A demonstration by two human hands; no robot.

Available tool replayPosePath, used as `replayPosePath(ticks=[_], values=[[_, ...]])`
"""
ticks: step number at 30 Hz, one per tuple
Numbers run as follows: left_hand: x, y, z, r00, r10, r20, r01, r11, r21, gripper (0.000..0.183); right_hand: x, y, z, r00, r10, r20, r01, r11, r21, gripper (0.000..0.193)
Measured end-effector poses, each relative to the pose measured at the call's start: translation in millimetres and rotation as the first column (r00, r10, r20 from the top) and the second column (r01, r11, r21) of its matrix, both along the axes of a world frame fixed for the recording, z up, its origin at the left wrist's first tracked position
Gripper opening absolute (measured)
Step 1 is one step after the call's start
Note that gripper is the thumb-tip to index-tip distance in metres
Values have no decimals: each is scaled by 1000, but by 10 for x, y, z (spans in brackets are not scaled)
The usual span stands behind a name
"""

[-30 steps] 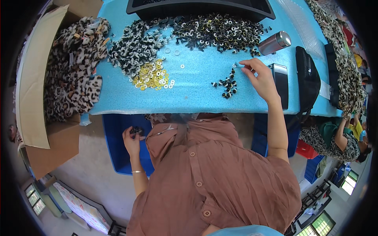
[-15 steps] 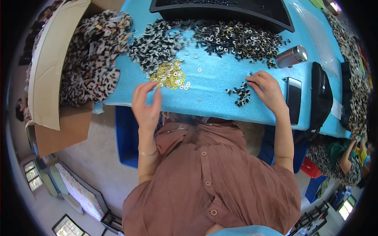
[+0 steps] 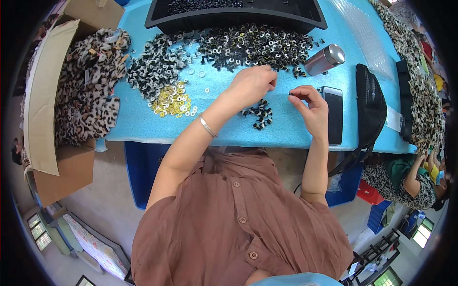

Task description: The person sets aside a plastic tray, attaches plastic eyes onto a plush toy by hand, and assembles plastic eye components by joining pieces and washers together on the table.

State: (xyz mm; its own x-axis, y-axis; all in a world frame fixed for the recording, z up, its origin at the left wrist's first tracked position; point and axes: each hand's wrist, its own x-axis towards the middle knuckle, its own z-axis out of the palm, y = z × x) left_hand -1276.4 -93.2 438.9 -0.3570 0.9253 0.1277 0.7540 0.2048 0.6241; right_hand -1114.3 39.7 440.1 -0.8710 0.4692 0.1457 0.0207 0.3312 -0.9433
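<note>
My left hand [image 3: 252,85] reaches across to the right above the table. Its fingers are curled together, and anything between them is hidden. Close by on the right, my right hand [image 3: 312,110] pinches a small black piece [image 3: 291,93] between thumb and forefinger. Below and between the hands lies a small heap of black pieces with pale rings [image 3: 260,114]. Farther left spreads a heap of yellow and white rings [image 3: 171,101], with a single white ring [image 3: 207,90] apart from it. Behind my left hand is a large pile of black pieces and rings [image 3: 257,45].
A black tray [image 3: 238,24] stands at the back. To the right are a metal flask [image 3: 325,59], a phone [image 3: 332,117] and a black bag [image 3: 371,107]. A cardboard box [image 3: 50,95] of spotted plush pieces [image 3: 90,86] flanks the left. Another person [image 3: 405,183] sits at far right.
My left hand has moved from the yellow rings rightward to above the small heap, near my right hand. My right hand has turned slightly, its pinched black piece now showing. The view has shifted.
</note>
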Motion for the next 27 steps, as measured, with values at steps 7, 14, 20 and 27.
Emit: replayPosePath(ticks=[7, 14, 20, 27], values=[[296, -421, 59, 657, 207, 725, -525, 816, 242, 9, -113, -535, 70, 978, -90, -188, 29, 952, -304, 16], [564, -799, 74, 627, 199, 753, -680, 611, 405, 9, -231, -821, 152, 968, 71, -241, -88, 994, -59, 15], [630, -946, 41, 779, 311, 545, -612, 567, 552, 13, -258, -968, 233, 987, 98, -127, -110, 990, -90, 14], [707, -1155, 38, 863, 387, 324, -502, 598, 625, 19, -302, -1035, 253, 955, 207, -211, -145, 950, 275, 23]])
